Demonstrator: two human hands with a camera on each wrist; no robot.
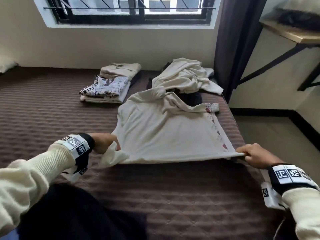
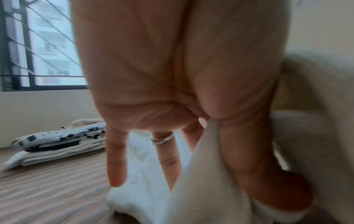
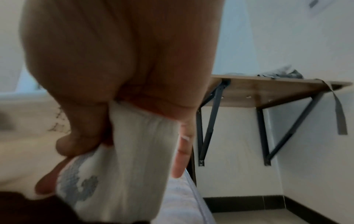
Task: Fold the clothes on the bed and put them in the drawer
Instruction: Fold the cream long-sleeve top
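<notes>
Fingers first: the left hand (image 1: pixel 103 142) curls its thumb and fingers over the near-left hem corner of a cream shirt (image 1: pixel 166 134), bunching the cloth; in the left wrist view the thumb (image 2: pixel 254 166) presses fabric against the palm side while the little finger (image 2: pixel 116 159) hangs straight and free. The right hand (image 1: pixel 254 155) pinches the near-right hem corner, and the right wrist view shows the ribbed edge gathered between thumb (image 3: pixel 82 128) and fingers. Between the two grips the hem is pulled taut and lifted just off the bed (image 1: pixel 52 108), with the rest of the shirt lying on the mattress beyond it, collar end and one sleeve rumpled toward the window (image 1: pixel 135 11).

The step in hand looks like spreading this shirt flat before its first fold. The next move probably calls for setting the hem down smooth, then straightening the twisted sleeve on the far side of the shirt.

Beyond the shirt to the left, two folded stacks sit touching: a printed one (image 1: pixel 105 90) nearer and a beige one (image 1: pixel 121 70) behind it. Beyond the shirt to the right lies an unfolded pale heap (image 1: pixel 187 77) over something dark. The bed wears a brown striped quilted cover. Right of the shirt, a dark curtain (image 1: pixel 235 40) hangs by the window and a bracketed wall shelf (image 1: pixel 294 35) juts out. No drawer is in view.
</notes>
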